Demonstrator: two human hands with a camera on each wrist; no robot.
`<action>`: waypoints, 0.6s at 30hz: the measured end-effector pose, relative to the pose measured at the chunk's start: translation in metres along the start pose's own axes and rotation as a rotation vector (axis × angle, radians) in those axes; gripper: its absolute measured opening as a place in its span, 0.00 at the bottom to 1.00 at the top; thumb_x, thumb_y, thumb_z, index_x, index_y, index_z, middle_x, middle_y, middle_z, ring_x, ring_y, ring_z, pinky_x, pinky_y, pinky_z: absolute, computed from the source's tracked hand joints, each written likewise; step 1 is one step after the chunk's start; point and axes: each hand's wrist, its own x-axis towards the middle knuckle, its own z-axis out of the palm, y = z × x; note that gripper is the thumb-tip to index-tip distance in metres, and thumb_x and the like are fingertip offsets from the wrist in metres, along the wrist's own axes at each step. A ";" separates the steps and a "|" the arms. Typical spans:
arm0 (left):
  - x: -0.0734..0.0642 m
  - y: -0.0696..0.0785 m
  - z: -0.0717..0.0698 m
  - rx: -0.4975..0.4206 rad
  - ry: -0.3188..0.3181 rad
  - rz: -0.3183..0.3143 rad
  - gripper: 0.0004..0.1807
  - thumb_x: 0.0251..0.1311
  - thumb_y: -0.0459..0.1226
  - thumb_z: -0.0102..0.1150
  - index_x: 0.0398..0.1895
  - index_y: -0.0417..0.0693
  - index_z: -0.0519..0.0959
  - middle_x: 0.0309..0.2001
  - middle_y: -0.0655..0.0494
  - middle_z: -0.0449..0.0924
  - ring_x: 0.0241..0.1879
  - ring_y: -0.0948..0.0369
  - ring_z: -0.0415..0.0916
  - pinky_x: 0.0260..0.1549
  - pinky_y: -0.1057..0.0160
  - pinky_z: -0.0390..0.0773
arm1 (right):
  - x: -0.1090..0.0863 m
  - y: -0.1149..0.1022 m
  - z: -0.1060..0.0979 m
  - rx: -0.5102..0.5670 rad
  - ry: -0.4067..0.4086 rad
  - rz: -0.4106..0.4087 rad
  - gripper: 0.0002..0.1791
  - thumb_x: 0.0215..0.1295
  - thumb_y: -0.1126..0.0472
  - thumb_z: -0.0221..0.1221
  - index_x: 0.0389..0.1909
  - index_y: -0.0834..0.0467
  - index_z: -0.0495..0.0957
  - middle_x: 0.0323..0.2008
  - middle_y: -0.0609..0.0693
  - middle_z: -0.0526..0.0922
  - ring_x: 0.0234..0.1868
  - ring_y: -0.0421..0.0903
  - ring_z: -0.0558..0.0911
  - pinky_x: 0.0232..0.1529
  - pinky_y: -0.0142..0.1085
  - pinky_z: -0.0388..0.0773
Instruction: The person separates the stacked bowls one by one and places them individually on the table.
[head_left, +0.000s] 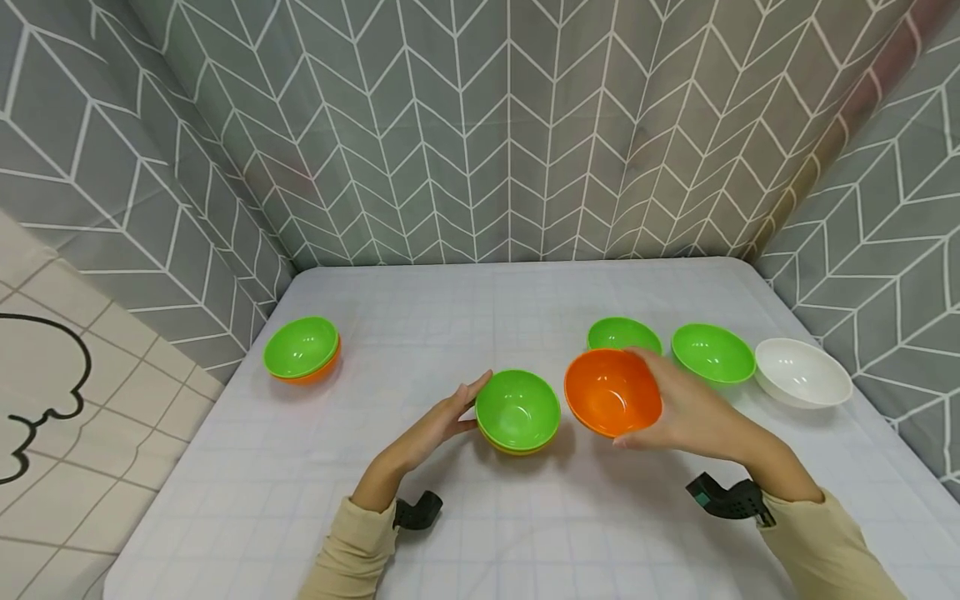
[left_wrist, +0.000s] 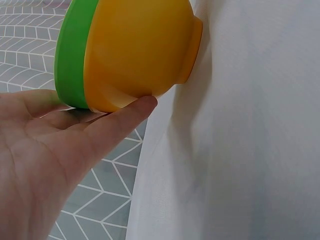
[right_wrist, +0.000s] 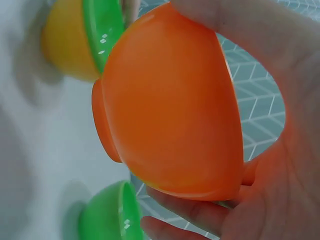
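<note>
My right hand (head_left: 686, 417) holds an orange bowl (head_left: 611, 392) by its sides, above the table, with thumb and fingers spread round it. The right wrist view shows the orange bowl (right_wrist: 170, 110) off the surface. To its left a green bowl (head_left: 517, 408) sits inside a yellow bowl (left_wrist: 135, 50). Against the left side of that stack rests my left hand (head_left: 442, 421), its fingers fairly straight and touching the bowls near the rim. Behind the orange bowl stands another green bowl (head_left: 624, 332), partly hidden by it.
A green bowl (head_left: 712, 354) and a white bowl (head_left: 802, 373) stand at the right on the white-covered table (head_left: 450, 542). At the far left, a green bowl (head_left: 300, 346) sits in an orange bowl (head_left: 322, 373). Patterned grey curtains (head_left: 480, 133) enclose the back and sides.
</note>
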 end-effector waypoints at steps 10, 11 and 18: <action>0.000 -0.001 0.001 0.002 0.005 -0.004 0.39 0.74 0.60 0.18 0.77 0.45 0.44 0.77 0.49 0.40 0.74 0.53 0.42 0.63 0.51 0.64 | -0.022 0.022 0.009 -0.018 -0.010 0.061 0.60 0.36 0.46 0.79 0.69 0.62 0.59 0.59 0.53 0.70 0.55 0.52 0.73 0.51 0.56 0.73; 0.001 -0.001 0.001 0.002 0.006 -0.005 0.39 0.74 0.60 0.18 0.77 0.45 0.44 0.77 0.49 0.40 0.74 0.53 0.42 0.63 0.51 0.64 | -0.024 0.024 0.009 -0.019 -0.008 0.058 0.59 0.36 0.46 0.80 0.69 0.61 0.60 0.58 0.52 0.70 0.55 0.51 0.73 0.51 0.56 0.73; 0.001 -0.003 0.000 0.001 0.006 0.002 0.37 0.74 0.59 0.19 0.77 0.45 0.44 0.77 0.50 0.40 0.74 0.53 0.42 0.63 0.50 0.64 | -0.033 0.032 0.014 -0.051 -0.008 0.048 0.58 0.36 0.44 0.79 0.67 0.61 0.60 0.58 0.53 0.68 0.55 0.53 0.72 0.48 0.56 0.74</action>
